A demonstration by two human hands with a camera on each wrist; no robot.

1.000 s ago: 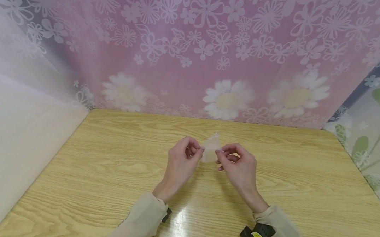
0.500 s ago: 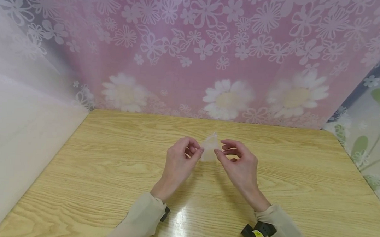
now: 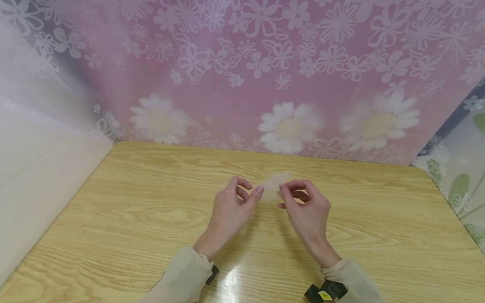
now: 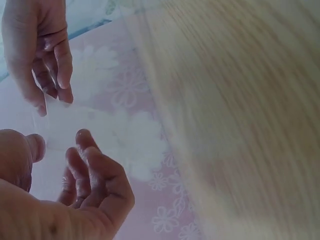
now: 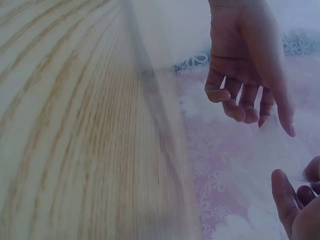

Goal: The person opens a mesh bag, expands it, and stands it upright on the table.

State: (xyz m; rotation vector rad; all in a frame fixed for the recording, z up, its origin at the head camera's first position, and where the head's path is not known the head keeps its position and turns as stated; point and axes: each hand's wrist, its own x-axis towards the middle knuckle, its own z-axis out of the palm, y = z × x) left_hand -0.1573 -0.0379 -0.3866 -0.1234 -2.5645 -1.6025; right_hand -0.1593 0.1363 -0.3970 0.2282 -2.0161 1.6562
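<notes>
A small translucent plastic bag (image 3: 271,188) is held up above the table between the two hands. My right hand (image 3: 308,211) pinches its right edge between thumb and fingertips. My left hand (image 3: 232,207) is at the bag's left side, its thumb parted from the loosely bent fingers. In the left wrist view the bag (image 4: 82,125) is faint against the pale background, and a gap shows between my left thumb (image 4: 36,147) and fingers. The right wrist view has the bag (image 5: 272,150) blurred between both hands; whether it touches the left fingers I cannot tell.
A wood-grain table (image 3: 141,237) lies under the hands. Behind it hangs a pink flowered curtain (image 3: 228,105), with a pale sheet (image 3: 35,160) along the left side and a leaf-patterned one (image 3: 465,179) on the right. Black wrist devices (image 3: 325,293) show at the sleeves.
Half a second ago the left hand pinched the bag and the right fingers were spread. Now the right hand pinches it, the left thumb and fingers have parted, and the bag's top leans further right.
</notes>
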